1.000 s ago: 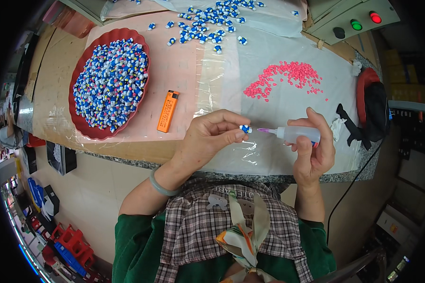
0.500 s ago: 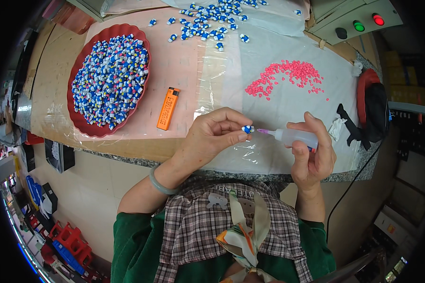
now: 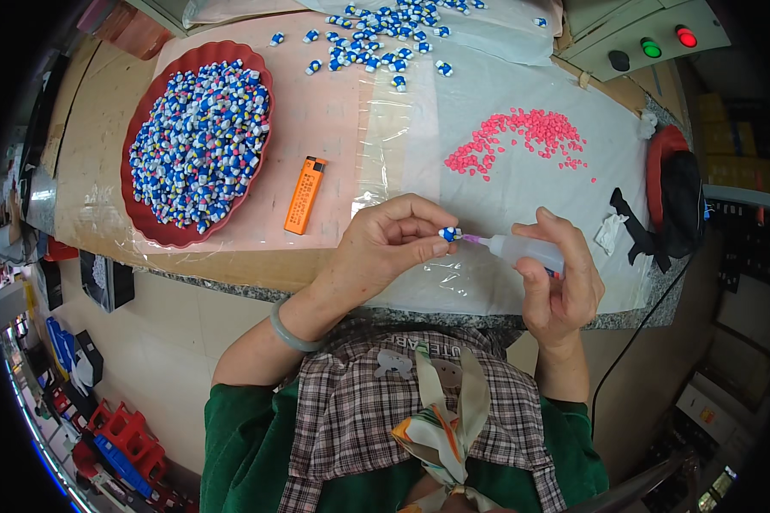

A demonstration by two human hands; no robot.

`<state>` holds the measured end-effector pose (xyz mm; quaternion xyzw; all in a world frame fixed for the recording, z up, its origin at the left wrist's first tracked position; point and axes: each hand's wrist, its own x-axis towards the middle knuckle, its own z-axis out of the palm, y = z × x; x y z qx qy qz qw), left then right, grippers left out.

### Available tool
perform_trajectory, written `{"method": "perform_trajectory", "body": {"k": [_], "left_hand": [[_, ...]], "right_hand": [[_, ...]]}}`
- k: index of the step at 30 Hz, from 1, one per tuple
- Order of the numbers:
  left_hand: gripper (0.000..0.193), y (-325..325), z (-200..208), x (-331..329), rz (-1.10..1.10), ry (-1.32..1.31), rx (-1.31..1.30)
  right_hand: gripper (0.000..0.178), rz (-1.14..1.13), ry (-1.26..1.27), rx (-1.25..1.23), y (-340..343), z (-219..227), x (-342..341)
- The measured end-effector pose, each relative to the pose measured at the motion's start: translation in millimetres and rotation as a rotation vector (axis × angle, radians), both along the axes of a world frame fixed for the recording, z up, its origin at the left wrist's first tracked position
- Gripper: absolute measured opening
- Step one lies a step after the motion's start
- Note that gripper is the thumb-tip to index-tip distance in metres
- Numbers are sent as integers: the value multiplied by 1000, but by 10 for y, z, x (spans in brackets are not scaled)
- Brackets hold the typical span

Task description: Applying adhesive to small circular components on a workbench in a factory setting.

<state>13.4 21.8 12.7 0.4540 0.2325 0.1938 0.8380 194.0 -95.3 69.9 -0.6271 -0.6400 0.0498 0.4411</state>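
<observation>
Nozzle at a small blue-and-white figure

To the right of the orange lighter [image 3: 305, 195], the figure [image 3: 449, 233] is partly covered by the thumb and finger of the left hand [image 3: 383, 244], its details too small to make out. Whether the violet nozzle [image 3: 474, 240] touches it or stops just short, I cannot tell. The far end of the bottle [image 3: 524, 251] is mostly hidden by the right hand [image 3: 565, 278]. Beyond the lighter, a scatter of similar figures [image 3: 389, 43] runs off the view's upper edge; far to its right, a dark cloth bundle [image 3: 682, 201] is hard to read.

The bottle is translucent plastic, rounded and tapering to the nozzle. Left of the lighter stands a red bowl [image 3: 171, 238] with a scalloped rim, heaped with blue-and-white pieces [image 3: 198, 145] flecked pink and yellow. Beyond the lighter and well to its right, small pink bits [image 3: 535, 130] lie on a thin whitish sheet [image 3: 496, 81] over the counter [image 3: 669, 278].

Just right of the lighter, the left hand pinches the figure at its fingertips. Farther right, the right hand holds the bottle — nozzle aimed back toward the lighter's side, right at the figure.
</observation>
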Motion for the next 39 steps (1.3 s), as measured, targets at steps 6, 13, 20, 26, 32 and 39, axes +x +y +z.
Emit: {"method": "perform_trajectory", "body": {"k": [6,13,20,26,32,39], "left_hand": [[22,18,39,-6,0,15,-27],[21,12,30,-77,37,35,-30],[20,-6,36,-136,27,47,-58],[20,-3,28,-151,17,65,-58],[20,3,18,-152,9,47,-54],[20,2,18,-151,-2,45,-32]], "right_hand": [[39,-38,59,10,-32,-53,49],[32,-13,1025,-91,109,-180,243],[34,-116,945,-404,245,-377,377],[22,-178,9,-347,463,-453,340],[17,-181,-22,-342,530,-455,278],[16,-128,-161,-435,581,-364,321]]}}
